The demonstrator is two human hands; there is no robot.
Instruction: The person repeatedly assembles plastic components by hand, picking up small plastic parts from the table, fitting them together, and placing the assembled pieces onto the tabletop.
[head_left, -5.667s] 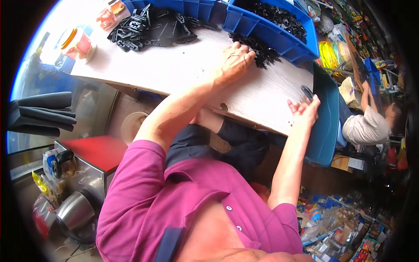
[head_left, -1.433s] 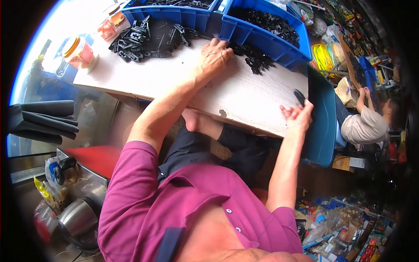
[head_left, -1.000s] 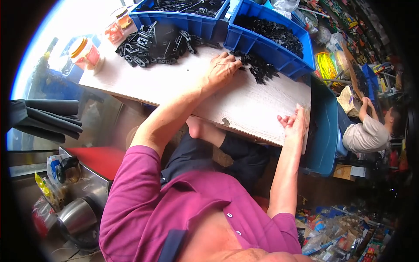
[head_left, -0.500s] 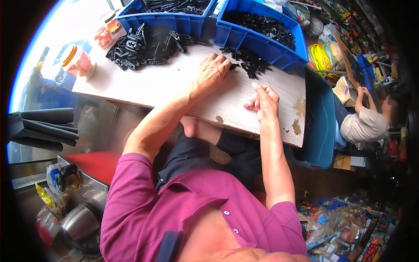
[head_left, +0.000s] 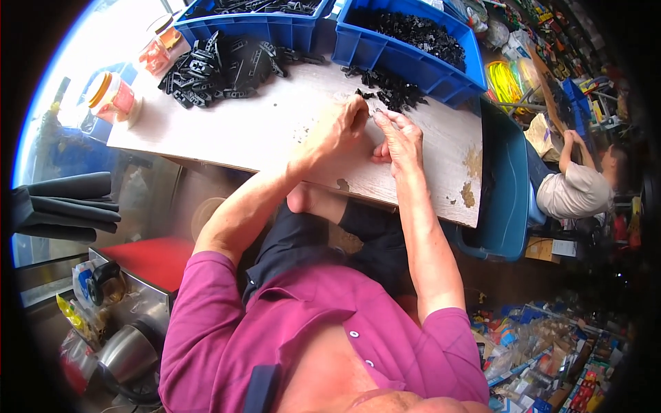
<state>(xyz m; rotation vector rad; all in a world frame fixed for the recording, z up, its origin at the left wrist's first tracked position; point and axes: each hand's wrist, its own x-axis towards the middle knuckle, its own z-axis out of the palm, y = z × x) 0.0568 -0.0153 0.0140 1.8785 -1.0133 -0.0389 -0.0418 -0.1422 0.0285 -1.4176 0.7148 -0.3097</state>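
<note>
Over the pale tabletop (head_left: 241, 134), my left hand (head_left: 342, 122) is curled with its fingertips pressed together. What it grips, if anything, is hidden by the fingers. Close beside it, my right hand (head_left: 401, 140) pinches thumb against forefinger, with something too small to name at the tips. The fingertips of both hands almost meet. Just beyond them lies a loose heap of small black plastic parts (head_left: 396, 95). Farther left on the table is a pile of larger, elongated black plastic parts (head_left: 200, 72).
Two blue bins, one with long black parts (head_left: 258, 32) and one with small black parts (head_left: 413, 55), stand along the far edge. Lidded jars (head_left: 112, 100) are at the left. A teal tub (head_left: 506, 206) sits right of the table; beyond it another person (head_left: 575, 189) works.
My left hand has drawn back from the small black parts toward me. My right hand has moved left and up, so the two hands are now together.
</note>
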